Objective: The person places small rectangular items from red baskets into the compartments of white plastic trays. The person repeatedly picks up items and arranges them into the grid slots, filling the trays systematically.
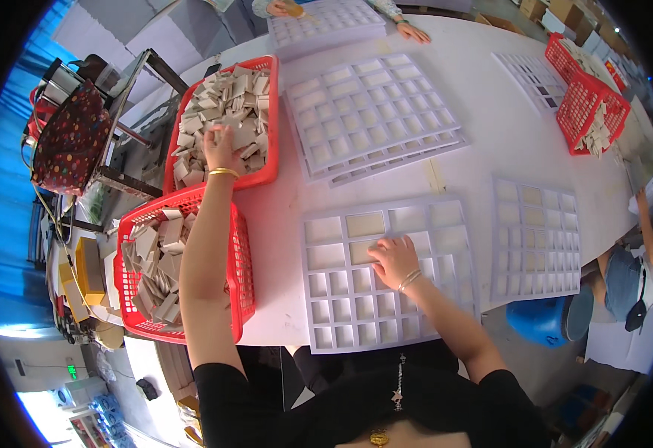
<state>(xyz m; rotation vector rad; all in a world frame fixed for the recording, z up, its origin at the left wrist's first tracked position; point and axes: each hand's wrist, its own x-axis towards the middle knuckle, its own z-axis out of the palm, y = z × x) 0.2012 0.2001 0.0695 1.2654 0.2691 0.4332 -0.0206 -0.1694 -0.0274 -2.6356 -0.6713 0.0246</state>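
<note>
My left hand (220,149) reaches into the far red basket (273,119), its fingers bent together among the loose beige tiles (226,93). What lies between those fingertips, if anything, is hidden. Over the nearest white compartment tray (455,213) is my right hand (395,263), fingers curled and fingertips at the right side of a beige tile (361,252) in a second-row compartment. Directly above that one, another beige tile (365,225) fills a top-row compartment. The tray's other visible compartments show white, and the right hand covers a few.
A second red basket (244,261) of tiles stands under my left forearm. Stacked white trays (371,112) lie farther back, another tray (535,239) to the right. Red baskets (591,112) sit far right. Across the table is a person's hand (414,32); a blue stool (539,321) stands below.
</note>
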